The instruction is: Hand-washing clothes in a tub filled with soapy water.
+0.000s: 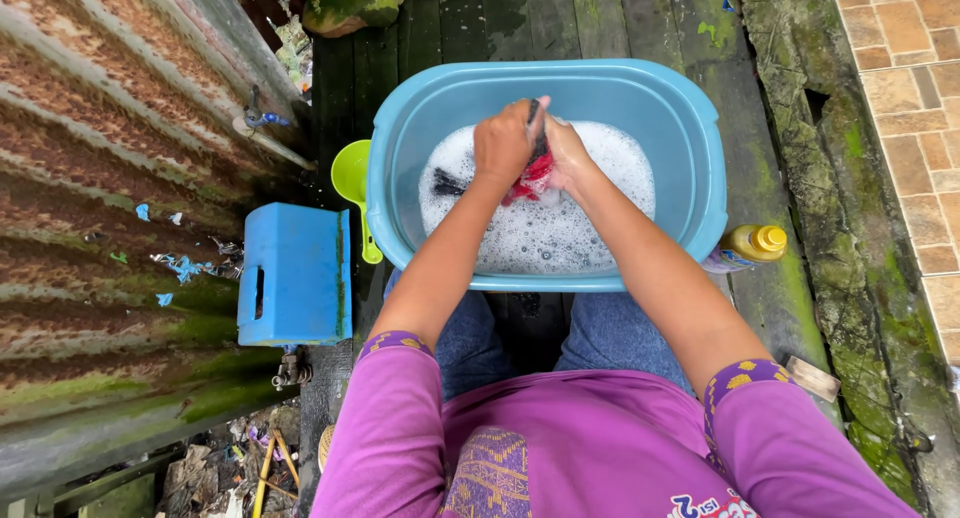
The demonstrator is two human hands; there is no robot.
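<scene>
A light blue plastic basin [690, 168] full of white soapy foam [560, 233] sits on dark wet planks in front of my knees. My left hand [503, 143] and my right hand [568, 153] meet over the foam, both closed on a red and dark piece of cloth [533, 174] bunched between them. A dark part of the cloth [448, 184] trails out into the suds to the left. My arms reach forward from purple sleeves.
A green plastic scoop [352, 183] leans at the basin's left side. A small blue stool [293, 273] stands further left beside rusty corrugated metal [110, 178]. A yellow-capped bottle [748, 246] lies right of the basin. Mossy concrete and tan paving run along the right.
</scene>
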